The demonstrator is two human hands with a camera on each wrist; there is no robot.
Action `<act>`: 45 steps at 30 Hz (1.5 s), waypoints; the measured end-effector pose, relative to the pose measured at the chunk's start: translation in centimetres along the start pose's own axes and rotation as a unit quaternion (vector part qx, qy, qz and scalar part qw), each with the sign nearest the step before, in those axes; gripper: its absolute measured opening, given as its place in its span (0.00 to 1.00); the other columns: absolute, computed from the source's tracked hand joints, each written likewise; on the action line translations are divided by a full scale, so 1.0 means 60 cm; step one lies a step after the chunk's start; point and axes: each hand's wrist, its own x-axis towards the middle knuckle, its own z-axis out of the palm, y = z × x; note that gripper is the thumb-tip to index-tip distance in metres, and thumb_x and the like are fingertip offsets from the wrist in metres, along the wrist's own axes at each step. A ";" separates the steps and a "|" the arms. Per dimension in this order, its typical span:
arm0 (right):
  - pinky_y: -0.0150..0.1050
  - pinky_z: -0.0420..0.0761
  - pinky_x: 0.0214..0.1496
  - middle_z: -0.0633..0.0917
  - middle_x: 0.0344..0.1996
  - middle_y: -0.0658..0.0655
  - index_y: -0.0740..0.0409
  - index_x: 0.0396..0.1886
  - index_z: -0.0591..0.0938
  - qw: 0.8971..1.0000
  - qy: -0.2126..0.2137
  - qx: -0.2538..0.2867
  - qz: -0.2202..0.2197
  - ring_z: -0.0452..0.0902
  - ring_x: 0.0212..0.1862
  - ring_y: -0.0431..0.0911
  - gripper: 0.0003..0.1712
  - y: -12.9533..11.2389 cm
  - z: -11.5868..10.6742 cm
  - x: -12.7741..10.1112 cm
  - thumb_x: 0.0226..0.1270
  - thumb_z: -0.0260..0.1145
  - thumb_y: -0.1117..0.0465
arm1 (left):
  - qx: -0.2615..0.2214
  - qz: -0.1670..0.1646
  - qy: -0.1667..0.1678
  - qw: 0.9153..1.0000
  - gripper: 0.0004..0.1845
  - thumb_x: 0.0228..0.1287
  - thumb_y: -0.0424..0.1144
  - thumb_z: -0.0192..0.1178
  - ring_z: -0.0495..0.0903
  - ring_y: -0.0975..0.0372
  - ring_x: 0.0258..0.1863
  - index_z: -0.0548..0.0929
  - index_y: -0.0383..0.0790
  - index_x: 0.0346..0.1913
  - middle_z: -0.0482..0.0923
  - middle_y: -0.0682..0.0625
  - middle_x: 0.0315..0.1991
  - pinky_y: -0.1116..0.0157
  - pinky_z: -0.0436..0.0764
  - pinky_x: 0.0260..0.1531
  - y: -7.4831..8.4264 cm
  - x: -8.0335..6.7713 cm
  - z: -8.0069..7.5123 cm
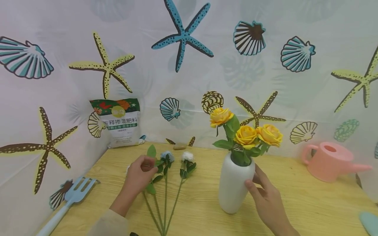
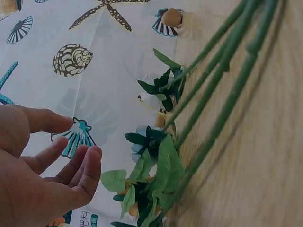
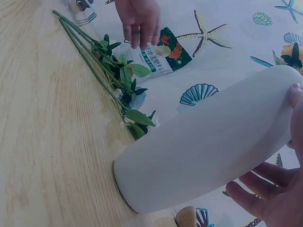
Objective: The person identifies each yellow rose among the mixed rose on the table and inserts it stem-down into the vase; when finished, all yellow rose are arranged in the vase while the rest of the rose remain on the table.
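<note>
— Wooden table [image 1: 310, 209] is carrying everything, backed by a seashell-print curtain [image 1: 206, 49]. What is standing on it?

— Biggest is the fertilizer bag [image 1: 121, 123], leaning in the far corner. Then the white ceramic vase [image 1: 234, 185] is standing upright with three yellow roses [image 1: 246, 134] in it, and a pink watering can [image 1: 332, 161] is sitting well to its right. A blue garden fork [image 1: 69, 201] is lying at the left edge.

— And the hands?

— The right hand [image 1: 267, 200] is cupping the vase's side, thumb in front and fingers spread behind, more steadying than squeezing. The left hand [image 1: 140, 173] is hovering over the loose stems [image 1: 165, 196] lying on the table beside the vase; in the left wrist view its fingers are relaxed and grasping nothing.

— Any risk?

— I am judging the vase to be tall and narrow-based, so a nudge from that light hold could be tipping it over. The lying stems are overlapping, so lifting one could be dragging its neighbours, with their pale blue [image 1: 167, 156] and white [image 1: 187, 156] blooms.
</note>
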 end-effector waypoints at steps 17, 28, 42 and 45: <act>0.30 0.83 0.51 0.84 0.59 0.63 0.43 0.79 0.62 1.000 0.004 0.006 -0.008 0.75 0.54 0.27 0.33 0.003 -0.002 0.000 0.79 0.58 0.53 | 0.148 -0.062 -0.057 0.985 0.27 0.53 0.40 0.76 0.82 0.57 0.31 0.79 0.30 0.52 0.84 0.45 0.35 0.59 0.81 0.31 -0.048 -0.001 -0.011; 0.30 0.83 0.52 0.84 0.59 0.62 0.46 0.79 0.62 1.000 0.004 0.004 -0.008 0.77 0.55 0.31 0.33 0.002 -0.001 0.000 0.79 0.57 0.53 | 0.160 -0.069 -0.062 0.983 0.24 0.47 0.35 0.79 0.82 0.59 0.28 0.79 0.32 0.46 0.85 0.48 0.30 0.56 0.81 0.34 -0.048 -0.001 0.008; 0.34 0.84 0.53 0.83 0.60 0.62 0.45 0.79 0.62 1.000 0.002 0.003 -0.008 0.75 0.55 0.29 0.33 0.001 -0.002 0.000 0.79 0.57 0.52 | 0.135 -0.076 -0.062 0.986 0.26 0.43 0.29 0.79 0.80 0.60 0.20 0.78 0.30 0.45 0.82 0.45 0.29 0.61 0.80 0.28 -0.044 -0.010 0.019; 0.33 0.84 0.53 0.83 0.60 0.62 0.46 0.79 0.62 1.000 0.002 0.004 -0.010 0.76 0.55 0.31 0.33 0.001 -0.001 0.000 0.79 0.57 0.52 | 0.129 -0.078 -0.057 0.987 0.25 0.43 0.28 0.77 0.80 0.61 0.21 0.79 0.29 0.46 0.82 0.45 0.29 0.62 0.80 0.28 -0.043 -0.011 0.020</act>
